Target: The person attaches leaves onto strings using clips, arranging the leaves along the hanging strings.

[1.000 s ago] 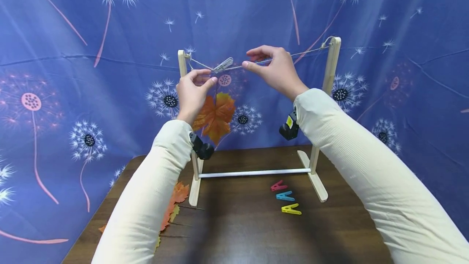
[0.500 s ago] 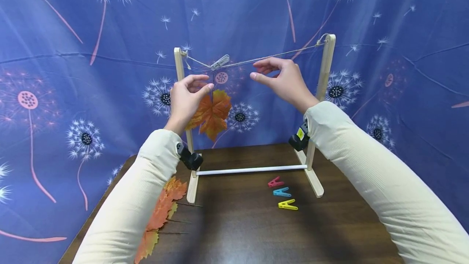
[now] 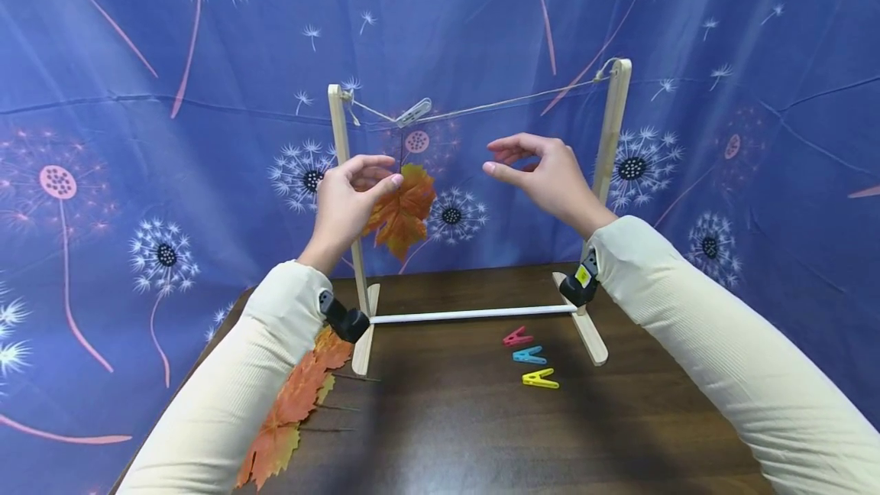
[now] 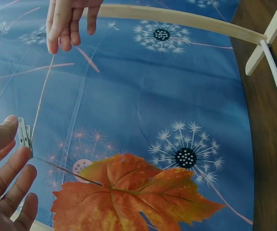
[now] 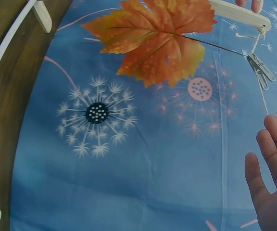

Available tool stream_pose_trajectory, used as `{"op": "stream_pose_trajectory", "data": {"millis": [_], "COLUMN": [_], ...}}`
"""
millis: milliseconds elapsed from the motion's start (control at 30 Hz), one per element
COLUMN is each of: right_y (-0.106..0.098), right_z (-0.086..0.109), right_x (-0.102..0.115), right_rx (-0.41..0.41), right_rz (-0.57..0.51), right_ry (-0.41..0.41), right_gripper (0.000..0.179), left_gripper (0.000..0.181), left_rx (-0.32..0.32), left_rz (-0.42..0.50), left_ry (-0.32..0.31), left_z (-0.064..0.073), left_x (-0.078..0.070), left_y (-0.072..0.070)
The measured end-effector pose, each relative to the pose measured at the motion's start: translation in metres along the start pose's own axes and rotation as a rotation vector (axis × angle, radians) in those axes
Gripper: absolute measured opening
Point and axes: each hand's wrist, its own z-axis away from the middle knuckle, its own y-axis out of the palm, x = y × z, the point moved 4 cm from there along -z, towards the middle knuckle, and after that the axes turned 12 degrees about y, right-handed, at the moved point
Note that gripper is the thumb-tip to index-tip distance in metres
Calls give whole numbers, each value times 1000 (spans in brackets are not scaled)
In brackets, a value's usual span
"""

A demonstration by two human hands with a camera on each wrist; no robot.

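An orange maple leaf [image 3: 406, 212] hangs by its thin stem from a string [image 3: 509, 103], where a pale grey clothespin [image 3: 415, 111] clips it near the left post. My left hand [image 3: 349, 197], fingers loosely bent, is just left of the leaf and below the clothespin, holding nothing. Well to the right and below the string is my right hand [image 3: 550, 174], also with nothing between thumb and fingers. The right wrist view shows the clothespin [image 5: 259, 70] gripping the stem beside the right hand's spread fingers [image 5: 275, 144].
A wooden frame with two posts [image 3: 614, 124] and a white crossbar [image 3: 474, 315] stands on the brown table [image 3: 447, 418]. Red [image 3: 517, 337], blue [image 3: 529, 355] and yellow clothespins [image 3: 540, 379] lie near its right foot. Several artificial leaves [image 3: 299, 396] lie at the left, partly under the left sleeve.
Both hands have come away from the string and lowered, the right hand also moving right after letting the string go. The clothespin and leaf stay hanging on the line.
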Motion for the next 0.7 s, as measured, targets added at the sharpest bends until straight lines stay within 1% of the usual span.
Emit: {"op": "stream_pose_trajectory", "data": {"millis": [100, 300, 533, 700], "right_y": [1, 7, 11, 12], "right_z": [5, 16, 26, 32], "right_x": [-5, -14, -30, -46], "right_rx": [9, 33, 50, 60], "right_rz": [-5, -16, -4, 7], "right_ry": [2, 10, 19, 32], "right_gripper": [39, 40, 39, 39], "left_gripper": [31, 33, 34, 33], "left_rx": [9, 30, 49, 56], "left_rz": [6, 9, -45, -84], "left_ry": [-3, -30, -76, -91], "left_z": [6, 19, 37, 51], "left_x": [2, 11, 23, 33], "left_y": [-1, -2, -8, -12]}}
